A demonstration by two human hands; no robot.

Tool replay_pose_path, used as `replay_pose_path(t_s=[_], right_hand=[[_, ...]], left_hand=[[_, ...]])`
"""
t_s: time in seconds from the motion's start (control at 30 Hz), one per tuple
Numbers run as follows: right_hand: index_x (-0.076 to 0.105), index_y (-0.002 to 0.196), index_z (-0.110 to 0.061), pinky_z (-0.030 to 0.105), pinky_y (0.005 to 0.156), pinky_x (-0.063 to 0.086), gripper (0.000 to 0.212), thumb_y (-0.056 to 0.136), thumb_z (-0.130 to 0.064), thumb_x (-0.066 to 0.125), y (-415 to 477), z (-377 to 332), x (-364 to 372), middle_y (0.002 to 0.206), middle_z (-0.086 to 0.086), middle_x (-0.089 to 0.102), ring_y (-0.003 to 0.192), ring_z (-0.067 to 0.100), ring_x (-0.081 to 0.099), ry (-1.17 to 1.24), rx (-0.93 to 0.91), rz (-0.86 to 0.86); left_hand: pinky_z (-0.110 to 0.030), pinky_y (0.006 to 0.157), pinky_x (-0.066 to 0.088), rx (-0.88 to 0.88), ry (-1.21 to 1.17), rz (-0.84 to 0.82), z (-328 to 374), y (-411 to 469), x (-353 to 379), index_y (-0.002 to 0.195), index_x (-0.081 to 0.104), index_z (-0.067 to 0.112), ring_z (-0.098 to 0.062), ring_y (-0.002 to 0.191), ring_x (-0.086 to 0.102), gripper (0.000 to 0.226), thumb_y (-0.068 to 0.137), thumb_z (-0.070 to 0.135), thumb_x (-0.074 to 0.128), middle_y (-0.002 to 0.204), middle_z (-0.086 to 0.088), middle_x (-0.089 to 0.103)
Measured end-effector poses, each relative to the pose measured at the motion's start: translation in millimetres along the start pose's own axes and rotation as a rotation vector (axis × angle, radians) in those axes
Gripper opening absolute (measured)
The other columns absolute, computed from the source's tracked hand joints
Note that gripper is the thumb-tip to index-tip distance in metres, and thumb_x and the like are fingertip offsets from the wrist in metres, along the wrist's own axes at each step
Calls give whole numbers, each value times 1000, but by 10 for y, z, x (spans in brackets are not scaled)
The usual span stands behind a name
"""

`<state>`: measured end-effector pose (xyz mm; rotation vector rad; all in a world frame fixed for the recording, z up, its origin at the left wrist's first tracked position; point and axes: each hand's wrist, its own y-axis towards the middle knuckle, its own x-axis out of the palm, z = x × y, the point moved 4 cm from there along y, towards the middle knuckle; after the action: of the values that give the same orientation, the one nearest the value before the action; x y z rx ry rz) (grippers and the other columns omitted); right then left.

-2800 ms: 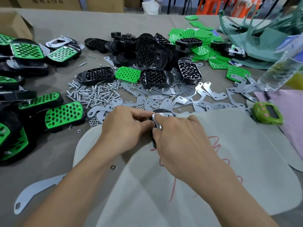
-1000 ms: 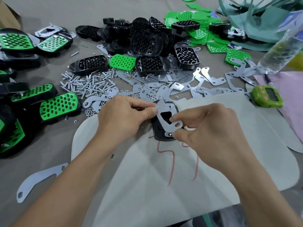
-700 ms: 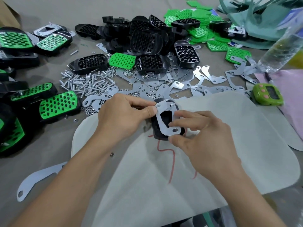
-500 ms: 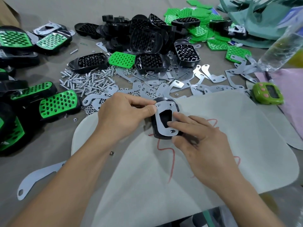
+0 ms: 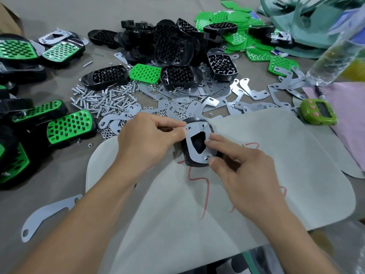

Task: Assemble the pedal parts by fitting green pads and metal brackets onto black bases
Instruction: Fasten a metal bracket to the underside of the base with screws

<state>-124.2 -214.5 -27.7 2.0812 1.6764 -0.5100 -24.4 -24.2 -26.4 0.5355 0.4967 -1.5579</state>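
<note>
So the base (image 5: 194, 164) sits underside-up on the white mat (image 5: 276, 155) on the table (image 5: 59, 184), with the bracket (image 5: 196, 129) laid over it. Three screw tips look to be poking through the bracket's holes, two at the far end and one at the near corner. The left hand (image 5: 146, 141) pinches the far-left edge of the base, thumb tip against the bracket. The right hand (image 5: 243, 175) pinches the bracket's right side, forefinger flat on top and thumb curled in at the near corner by that screw.

My take on this step: don't rush to the nuts (image 5: 107, 133). Press the bracket down evenly till it lies flush all round. If a corner rides up on a thread, lift it a touch and resettle it rather than forcing it, since thin plate like that probably bends easily. Steady the base with the left so the screws don't get pushed back out underneath. Then take nuts from the scatter just left of the mat and start them all loosely before tightening any.
</note>
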Motion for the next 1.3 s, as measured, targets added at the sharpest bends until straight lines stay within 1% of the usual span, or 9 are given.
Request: replay_pose_path(t_s=[0.1, 0.17, 0.33, 0.53, 0.73, 0.83, 1.03, 1.2, 1.3], right_hand=[[56, 108, -65, -7, 80, 32, 46, 64, -62, 69, -50, -107, 36, 116, -58, 49, 89, -25, 57, -90, 27, 28], [55, 106, -59, -5, 78, 34, 50, 58, -66, 67, -60, -166, 87, 109, -52, 55, 82, -20, 58, -140, 17, 82], [49, 103, -41, 6, 65, 35, 44, 67, -60, 66, -65, -237, 241, 91, -22, 65, 81, 4, 58, -337, -8, 155], [48, 100, -43, 4, 64, 29, 35, 72, -58, 62, -88, -249, 290, 84, -22, 64, 71, 6, 56, -356, 15, 182], [65, 89, -42, 12, 64, 41, 31, 68, -65, 66, -3, -161, 135, 80, -36, 65, 75, -7, 63, -132, 154, 251], [73, 81, -40, 25, 63, 47, 6, 78, -43, 68, 144, -90, -29, 68, -24, 69, 69, 1, 65, -99, 216, 210], [68, 72, -26, 34, 72, 56, 24, 72, -50, 74, 424, -139, -7, 68, -13, 71, 63, 20, 69, -299, 274, 137], [56, 81, -25, 30, 61, 40, 27, 75, -49, 67, 522, -177, 59, 67, -6, 68, 72, 21, 61, -417, 266, 49], [57, 83, -24, 34, 65, 34, 23, 81, -45, 65, 523, -233, 91, 70, -6, 65, 76, 26, 56, -481, 180, 80]], left_hand=[[-23, 59, 41, 12, 29, 28, 6, -20, 10, 77, 67, 71, 12, 67, 61, 15, 69, 63, 76, 69, 36, 67], [-23, 58, 39, 16, 27, 43, 1, -23, 29, 75, 70, 65, 13, 62, 59, 11, 70, 60, 78, 67, 35, 66], [-24, 61, 42, 15, -10, 63, 24, -43, 55, 80, 69, 67, 9, 61, 60, 18, 68, 58, 78, 69, 32, 68], [-24, 57, 40, 32, 21, 71, 53, -83, 109, 76, 73, 50, 6, 61, 61, 14, 69, 58, 82, 71, 31, 67], [-26, 57, 39, -38, 79, 66, 89, -36, 202, 81, 67, 42, 4, 63, 61, 33, 60, 67, 67, 71, 28, 66], [-26, 56, 35, -45, 91, 50, 93, -21, 211, 80, 65, 41, 5, 62, 61, 32, 60, 67, 67, 69, 28, 66], [-26, 55, 34, -40, 97, 59, 117, -15, 223, 78, 63, 41, 2, 62, 60, 31, 58, 65, 67, 66, 28, 65], [-27, 56, 34, -34, 129, 54, 132, 8, 236, 78, 61, 40, 1, 61, 58, 34, 57, 66, 64, 67, 27, 64], [-27, 57, 35, -28, 117, 42, 125, 3, 237, 77, 60, 41, 1, 61, 58, 31, 58, 65, 65, 67, 26, 64]])
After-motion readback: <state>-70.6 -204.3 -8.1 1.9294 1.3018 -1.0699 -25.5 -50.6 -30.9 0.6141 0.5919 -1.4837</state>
